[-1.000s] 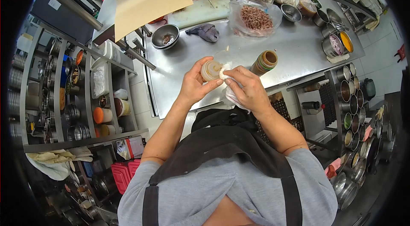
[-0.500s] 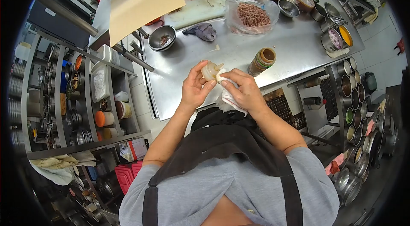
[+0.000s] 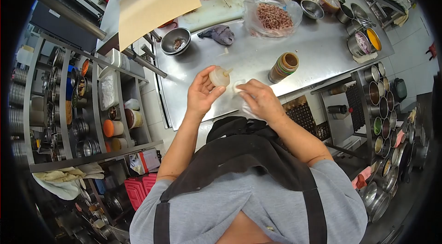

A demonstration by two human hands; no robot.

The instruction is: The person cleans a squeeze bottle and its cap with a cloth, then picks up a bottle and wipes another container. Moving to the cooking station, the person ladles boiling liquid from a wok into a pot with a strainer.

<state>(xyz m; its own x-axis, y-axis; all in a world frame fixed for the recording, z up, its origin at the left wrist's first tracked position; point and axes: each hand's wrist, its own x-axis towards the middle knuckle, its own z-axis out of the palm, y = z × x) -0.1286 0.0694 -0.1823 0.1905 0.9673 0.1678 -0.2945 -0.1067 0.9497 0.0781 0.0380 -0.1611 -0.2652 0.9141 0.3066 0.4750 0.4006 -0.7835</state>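
My left hand (image 3: 202,92) holds a translucent nozzle cap (image 3: 219,77) by its rim, with the thin spout pointing up and to the right. A white cloth (image 3: 239,86) is pinched in my right hand (image 3: 260,99), a little to the right of the cap and apart from it. Part of the cloth hangs below my right hand, mostly hidden by it. Beyond my right hand an open bottle of brown sauce (image 3: 284,67) stands on the steel table (image 3: 193,66).
Metal bowls (image 3: 175,41), a dark crumpled cloth (image 3: 220,35) and a bag of chopped meat (image 3: 272,17) lie along the back. Pots (image 3: 359,43) stand at the right. A cardboard sheet (image 3: 156,2) overhangs the back left; shelves (image 3: 99,154) flank the left.
My hands have moved apart. The cap, earlier against the cloth, has shifted left with my left hand, and the cloth has come away from it in my right hand.
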